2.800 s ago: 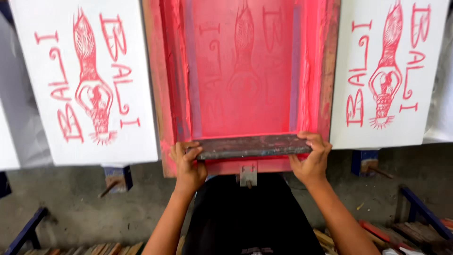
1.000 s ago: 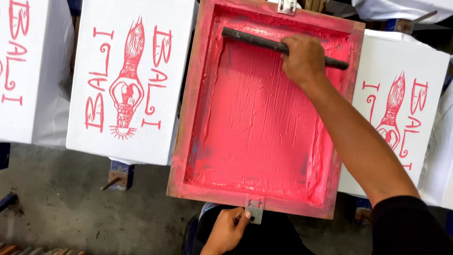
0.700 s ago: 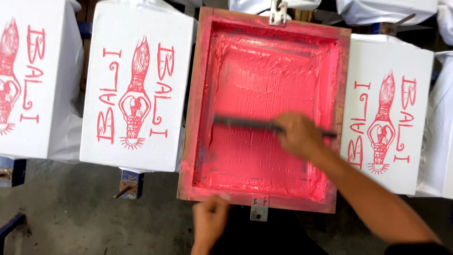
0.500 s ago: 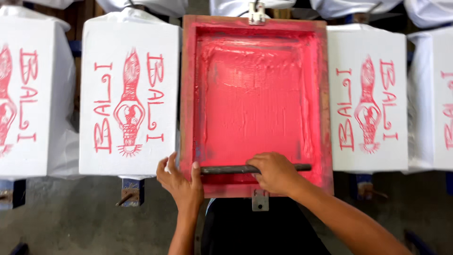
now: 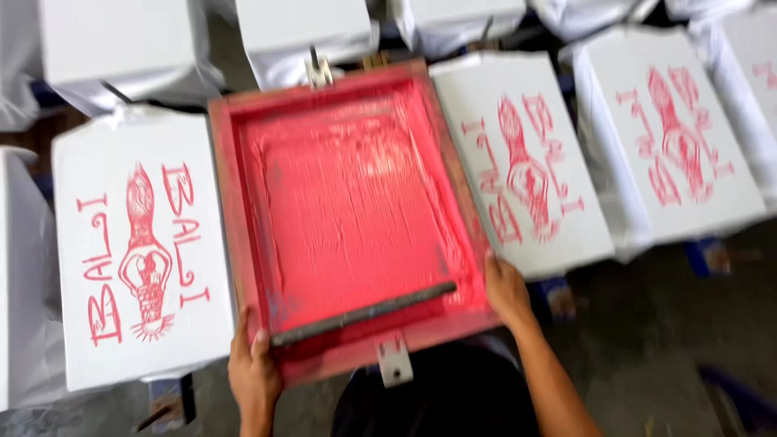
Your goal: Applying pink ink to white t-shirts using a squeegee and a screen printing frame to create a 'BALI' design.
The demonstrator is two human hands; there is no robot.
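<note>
Red ink covers the wooden-framed printing screen [image 5: 348,210] that fills the middle of the frame, and both hands grip it: the left hand [image 5: 253,368] is closed on its lower left corner, the right hand [image 5: 506,290] is closed on its lower right edge. A dark long squeegee bar [image 5: 364,313] lies inside the screen near the bottom, between the two hands. White fabric panels with a red printed figure lie at the left [image 5: 142,251] and at the right [image 5: 522,162] of the screen, and another one [image 5: 672,133] is in the upper right.
</note>
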